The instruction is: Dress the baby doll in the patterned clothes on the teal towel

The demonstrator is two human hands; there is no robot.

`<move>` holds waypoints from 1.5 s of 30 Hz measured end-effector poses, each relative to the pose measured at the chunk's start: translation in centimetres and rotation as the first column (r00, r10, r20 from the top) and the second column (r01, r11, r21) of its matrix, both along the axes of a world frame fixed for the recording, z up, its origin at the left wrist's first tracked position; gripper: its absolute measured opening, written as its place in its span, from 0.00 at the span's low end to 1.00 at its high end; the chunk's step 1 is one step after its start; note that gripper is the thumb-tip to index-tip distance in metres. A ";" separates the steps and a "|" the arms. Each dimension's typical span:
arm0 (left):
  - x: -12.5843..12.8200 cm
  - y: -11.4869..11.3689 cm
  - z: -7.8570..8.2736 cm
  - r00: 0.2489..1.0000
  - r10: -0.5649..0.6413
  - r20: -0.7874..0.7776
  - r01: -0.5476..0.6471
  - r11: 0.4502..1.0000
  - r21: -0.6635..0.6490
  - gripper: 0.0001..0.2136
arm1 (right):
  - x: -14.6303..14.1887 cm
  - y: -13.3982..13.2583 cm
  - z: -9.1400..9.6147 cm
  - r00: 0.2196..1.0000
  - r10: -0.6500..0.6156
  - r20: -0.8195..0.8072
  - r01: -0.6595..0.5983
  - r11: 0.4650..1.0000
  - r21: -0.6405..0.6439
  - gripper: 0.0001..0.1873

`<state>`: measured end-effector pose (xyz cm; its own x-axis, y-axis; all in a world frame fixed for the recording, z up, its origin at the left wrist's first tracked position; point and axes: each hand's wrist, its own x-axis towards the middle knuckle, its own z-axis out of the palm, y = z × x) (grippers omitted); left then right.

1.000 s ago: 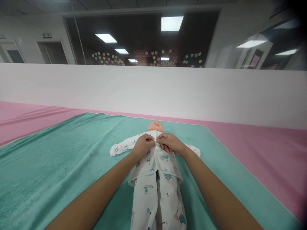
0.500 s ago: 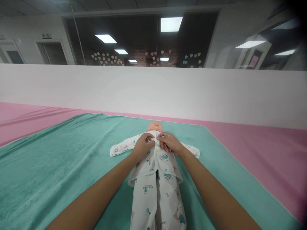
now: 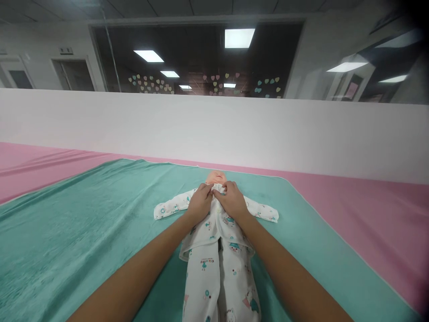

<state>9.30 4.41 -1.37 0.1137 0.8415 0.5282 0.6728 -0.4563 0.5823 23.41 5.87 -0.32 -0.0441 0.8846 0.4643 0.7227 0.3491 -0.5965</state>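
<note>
A baby doll (image 3: 216, 177) lies on its back with its head away from me, dressed in a white printed shirt (image 3: 201, 235) and matching trousers (image 3: 203, 286). At the top of the shirt front, just below the doll's chin, my left hand (image 3: 201, 202) pinches the cloth at the collar. Close beside it, my right hand (image 3: 233, 200) grips the other side of the collar, its thumb reaching toward the left fingertips. My fingers hide the fastening between them. Lower on the front, a button (image 3: 218, 209) shows. Both sleeves stretch out sideways.
Under the doll spreads a teal blanket (image 3: 100, 223), with folds on its left part. Pink cloth (image 3: 368, 214) shows around the blanket. Behind stands a low white wall (image 3: 214, 129), with a dark window (image 3: 194, 53) above it.
My right hand has moved slightly left and turned, its thumb now at the collar next to my left fingers. My left hand has shifted slightly up toward the chin.
</note>
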 end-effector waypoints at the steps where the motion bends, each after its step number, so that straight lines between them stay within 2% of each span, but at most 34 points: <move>1: -0.1 0.4 -0.1 1.000 0.007 -0.015 -0.007 1.000 0.029 0.17 | -0.2 0.1 0.0 1.000 -0.016 0.025 0.016 1.000 0.011 0.18; 4: -0.2 1.9 0.1 0.999 0.002 -0.042 -0.001 0.999 0.038 0.17 | -0.5 0.5 0.1 0.995 -0.020 0.094 0.022 1.000 -0.020 0.16; 8: -0.1 3.9 1.1 1.000 -0.005 -0.007 0.005 0.992 -0.123 0.15 | -0.8 1.8 0.5 0.990 -0.041 0.133 0.054 0.994 -0.091 0.13; 13: -0.3 5.2 2.3 0.999 -0.012 0.041 0.020 0.981 -0.193 0.12 | -0.9 3.8 0.4 0.995 -0.047 0.090 0.059 0.989 -0.138 0.10; 20: -0.7 4.3 3.8 0.973 -0.076 0.220 0.132 0.959 -0.252 0.12 | -0.4 3.5 0.3 0.997 0.036 -0.062 -0.036 0.999 -0.001 0.10; 24: -0.1 3.7 4.3 0.939 -0.086 0.334 0.183 0.945 -0.270 0.12 | -0.4 3.0 0.2 0.959 0.096 -0.268 -0.072 0.993 0.098 0.12; 28: 0.4 3.3 4.4 0.922 -0.086 0.376 0.209 0.931 -0.299 0.11 | -0.1 3.6 -0.4 0.891 0.144 -0.431 -0.133 0.990 0.056 0.11; 35: 0.2 3.6 3.8 0.881 -0.132 0.454 0.301 0.897 -0.323 0.04 | 0.7 4.6 -1.3 0.832 0.221 -0.508 -0.247 0.969 0.017 0.09; 45: 0.1 3.7 3.5 0.897 -0.137 0.421 0.289 0.901 -0.324 0.06 | 1.3 4.3 -1.5 0.723 0.243 -0.646 -0.352 0.935 -0.042 0.11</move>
<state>9.43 8.10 2.17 0.1685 0.9602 0.2229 0.2767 -0.2631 0.9242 24.74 10.13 -1.82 -0.0677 0.9362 0.3450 0.0455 0.3483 -0.9363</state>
